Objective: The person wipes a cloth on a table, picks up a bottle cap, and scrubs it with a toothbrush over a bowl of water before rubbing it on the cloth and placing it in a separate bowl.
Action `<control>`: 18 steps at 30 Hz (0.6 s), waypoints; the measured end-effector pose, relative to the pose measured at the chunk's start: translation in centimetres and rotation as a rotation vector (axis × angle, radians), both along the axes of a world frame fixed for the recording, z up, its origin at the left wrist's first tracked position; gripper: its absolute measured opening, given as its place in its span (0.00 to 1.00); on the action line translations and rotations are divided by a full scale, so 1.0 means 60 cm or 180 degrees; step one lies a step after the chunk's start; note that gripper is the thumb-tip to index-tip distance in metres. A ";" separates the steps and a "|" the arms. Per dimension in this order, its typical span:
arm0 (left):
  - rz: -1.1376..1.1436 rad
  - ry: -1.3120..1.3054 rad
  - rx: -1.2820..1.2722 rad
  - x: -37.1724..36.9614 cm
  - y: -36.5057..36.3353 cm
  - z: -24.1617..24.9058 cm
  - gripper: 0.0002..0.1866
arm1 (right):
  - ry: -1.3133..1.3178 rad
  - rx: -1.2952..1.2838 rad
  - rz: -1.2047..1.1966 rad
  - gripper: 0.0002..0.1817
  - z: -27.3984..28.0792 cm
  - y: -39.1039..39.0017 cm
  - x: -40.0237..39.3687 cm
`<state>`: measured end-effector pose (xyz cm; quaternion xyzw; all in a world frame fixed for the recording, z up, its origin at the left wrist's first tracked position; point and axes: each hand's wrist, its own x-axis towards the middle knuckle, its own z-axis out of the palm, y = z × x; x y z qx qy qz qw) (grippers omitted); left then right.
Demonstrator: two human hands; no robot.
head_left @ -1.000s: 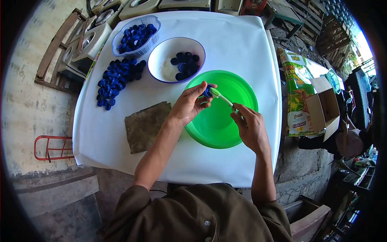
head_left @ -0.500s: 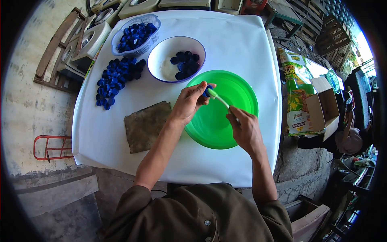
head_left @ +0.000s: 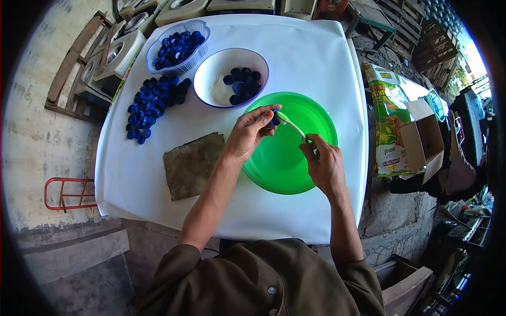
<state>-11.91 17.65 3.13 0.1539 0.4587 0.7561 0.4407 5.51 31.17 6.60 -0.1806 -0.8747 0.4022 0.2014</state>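
Observation:
Over the green basin (head_left: 284, 168), my left hand (head_left: 250, 131) is closed on a small blue cap (head_left: 274, 119). My right hand (head_left: 324, 160) grips the pale handle of a brush (head_left: 292, 126), whose green head touches the cap. Behind the basin, a white bowl with a purple rim (head_left: 211, 73) holds several blue caps (head_left: 242, 84). A loose pile of blue caps (head_left: 147, 105) lies on the white table at the left, in front of a pale blue basket (head_left: 190, 64) full of similar caps.
A folded grey-brown cloth (head_left: 192, 166) lies on the white table (head_left: 300, 47), left of the basin. Right of the table are a yellow-green printed sack (head_left: 387, 137), an open cardboard box (head_left: 421, 142) and a person (head_left: 458, 171). A red metal frame (head_left: 68, 194) stands at the left.
The brush is tilted differently against the cap, and my right hand has shifted slightly right and up. The person at the right has moved a little.

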 end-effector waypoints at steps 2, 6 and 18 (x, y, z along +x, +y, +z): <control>0.0076 -0.0007 0.0129 -0.002 0.000 -0.003 0.18 | 0.0000 0.0091 0.0049 0.08 -0.008 -0.002 0.004; 0.0047 0.0022 0.0272 0.000 -0.004 -0.004 0.17 | 0.0087 0.0096 0.0083 0.07 -0.005 -0.008 0.008; 0.0277 0.0224 0.0226 0.015 -0.003 0.003 0.18 | -0.0089 -0.0136 -0.0139 0.10 0.002 -0.002 0.008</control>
